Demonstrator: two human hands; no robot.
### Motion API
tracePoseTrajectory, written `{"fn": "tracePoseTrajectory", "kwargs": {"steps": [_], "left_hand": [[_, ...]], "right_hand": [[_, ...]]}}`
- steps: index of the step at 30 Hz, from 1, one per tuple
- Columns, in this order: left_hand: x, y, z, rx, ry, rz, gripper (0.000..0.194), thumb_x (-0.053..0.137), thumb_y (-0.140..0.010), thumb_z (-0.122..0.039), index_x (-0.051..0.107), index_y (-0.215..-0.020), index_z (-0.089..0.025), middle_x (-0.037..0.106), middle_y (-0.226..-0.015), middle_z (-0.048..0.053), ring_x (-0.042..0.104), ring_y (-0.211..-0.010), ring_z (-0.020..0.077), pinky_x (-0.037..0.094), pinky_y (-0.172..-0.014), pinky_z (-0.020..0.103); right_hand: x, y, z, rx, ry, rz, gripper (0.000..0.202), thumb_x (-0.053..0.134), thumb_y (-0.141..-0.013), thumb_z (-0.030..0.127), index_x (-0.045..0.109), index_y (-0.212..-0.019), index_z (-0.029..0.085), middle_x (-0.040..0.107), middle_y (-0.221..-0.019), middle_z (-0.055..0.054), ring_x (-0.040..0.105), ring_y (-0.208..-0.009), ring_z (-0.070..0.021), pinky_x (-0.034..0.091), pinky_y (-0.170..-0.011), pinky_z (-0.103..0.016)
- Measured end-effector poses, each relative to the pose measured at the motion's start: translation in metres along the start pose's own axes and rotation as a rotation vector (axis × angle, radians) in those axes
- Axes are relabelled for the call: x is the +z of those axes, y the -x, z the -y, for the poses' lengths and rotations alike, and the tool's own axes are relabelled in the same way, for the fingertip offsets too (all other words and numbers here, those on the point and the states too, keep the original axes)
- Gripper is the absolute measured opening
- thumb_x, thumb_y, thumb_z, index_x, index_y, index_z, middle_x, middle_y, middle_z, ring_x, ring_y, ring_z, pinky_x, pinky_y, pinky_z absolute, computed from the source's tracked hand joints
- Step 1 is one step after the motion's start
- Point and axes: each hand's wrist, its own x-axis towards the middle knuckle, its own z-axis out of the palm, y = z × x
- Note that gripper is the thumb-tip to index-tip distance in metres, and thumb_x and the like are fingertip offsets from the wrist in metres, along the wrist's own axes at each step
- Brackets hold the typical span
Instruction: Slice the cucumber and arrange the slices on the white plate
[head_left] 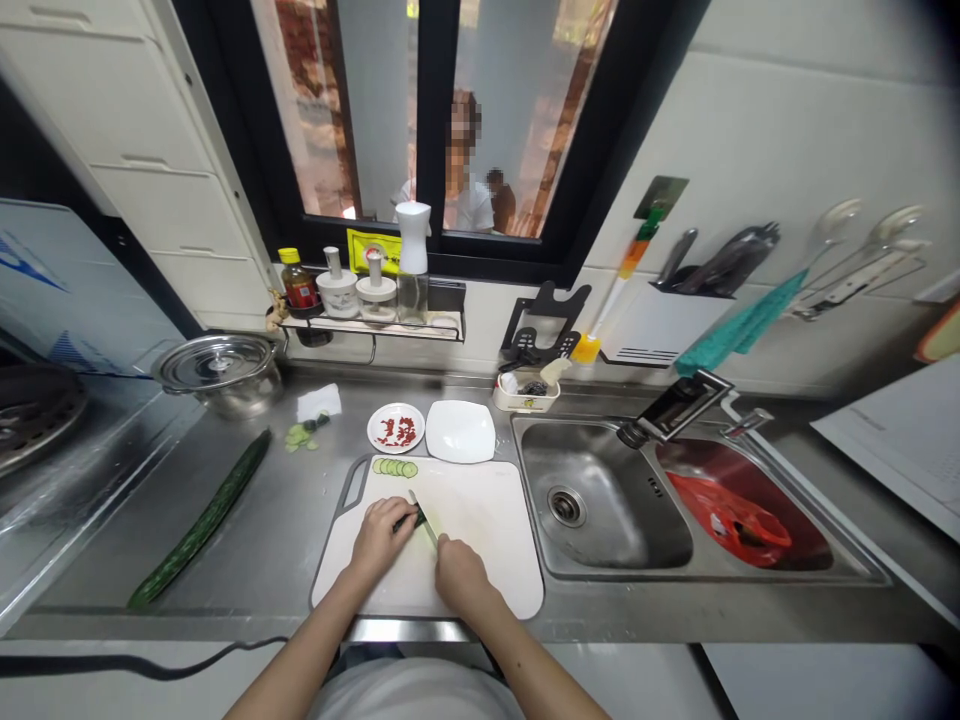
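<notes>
On the white cutting board (491, 515), my left hand (381, 537) has its fingers curled down on a short dark green piece of cucumber (419, 517), mostly hidden under them. My right hand (463, 577) is wrapped round the handle of a knife (427, 522). Its blade points up and left, close against the cucumber piece; whether it has cut in, I cannot tell. A row of overlapping cucumber slices (395, 467) lies along the board's far left edge. Beyond the board are a small plate (373, 430) of chopped red pieces and a white square plate (460, 432).
A long whole cucumber (206, 522) lies on the steel counter at left, near pale green scraps (300, 437). A lidded pot (225, 375) stands behind. The double sink (607, 540) borders the board's right, a red bag (739, 520) inside. A person (469, 200) shows in the window.
</notes>
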Motion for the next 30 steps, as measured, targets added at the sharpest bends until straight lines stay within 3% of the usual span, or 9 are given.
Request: {"fn": "tracePoseTrajectory", "kwargs": {"steps": [8,14,19,23,26,30], "left_hand": [[-0.003,-0.002,-0.005,-0.032,-0.020,0.024,0.020,0.050,-0.090,-0.031,0.068,-0.091,-0.023,0.069,-0.090,0.005,0.061,-0.086,0.0202,0.045,-0.079,0.035],[-0.010,0.000,-0.011,-0.075,0.043,0.032,0.024,0.049,-0.090,-0.038,0.067,-0.094,-0.023,0.069,-0.096,0.005,0.061,-0.091,0.0212,0.046,-0.084,0.037],[-0.020,-0.005,-0.010,-0.197,0.165,-0.100,0.033,0.048,-0.089,-0.046,0.067,-0.101,-0.022,0.068,-0.105,0.008,0.061,-0.099,0.0236,0.047,-0.090,0.040],[-0.032,-0.022,-0.013,-0.338,0.330,-0.181,0.038,0.047,-0.089,-0.048,0.067,-0.104,-0.019,0.069,-0.108,0.008,0.063,-0.099,0.0227,0.050,-0.088,0.037],[-0.037,-0.035,-0.017,-0.329,0.427,-0.123,0.039,0.050,-0.087,-0.049,0.068,-0.103,-0.019,0.070,-0.106,0.007,0.063,-0.097,0.0216,0.051,-0.086,0.035],[-0.036,-0.044,-0.022,-0.277,0.420,0.021,0.039,0.059,-0.081,-0.049,0.069,-0.105,-0.020,0.070,-0.108,0.007,0.064,-0.098,0.0210,0.050,-0.087,0.034]], "right_hand": [[-0.011,0.020,-0.012,-0.010,-0.025,0.020,0.032,0.041,-0.084,0.004,0.060,-0.108,0.011,0.068,-0.099,-0.016,0.065,-0.095,-0.0235,0.044,-0.074,-0.028],[-0.024,0.026,-0.026,0.008,-0.024,-0.036,0.030,0.037,-0.089,0.009,0.061,-0.107,0.013,0.068,-0.097,-0.014,0.064,-0.093,-0.0225,0.042,-0.072,-0.027],[-0.035,0.022,-0.039,0.031,0.095,-0.100,0.038,0.033,-0.091,0.008,0.060,-0.116,0.018,0.065,-0.097,-0.011,0.063,-0.089,-0.0206,0.040,-0.071,-0.027],[-0.041,0.018,-0.048,0.015,0.199,-0.274,0.043,0.040,-0.092,0.013,0.052,-0.131,0.028,0.059,-0.108,-0.011,0.059,-0.090,-0.0208,0.038,-0.076,-0.030],[-0.044,0.015,-0.052,-0.025,0.239,-0.393,0.042,0.041,-0.093,0.016,0.053,-0.131,0.030,0.056,-0.112,-0.011,0.054,-0.090,-0.0214,0.036,-0.078,-0.033],[-0.042,0.013,-0.054,-0.069,0.253,-0.454,0.042,0.041,-0.093,0.017,0.054,-0.131,0.030,0.055,-0.115,-0.012,0.051,-0.091,-0.0217,0.034,-0.078,-0.033]]}}
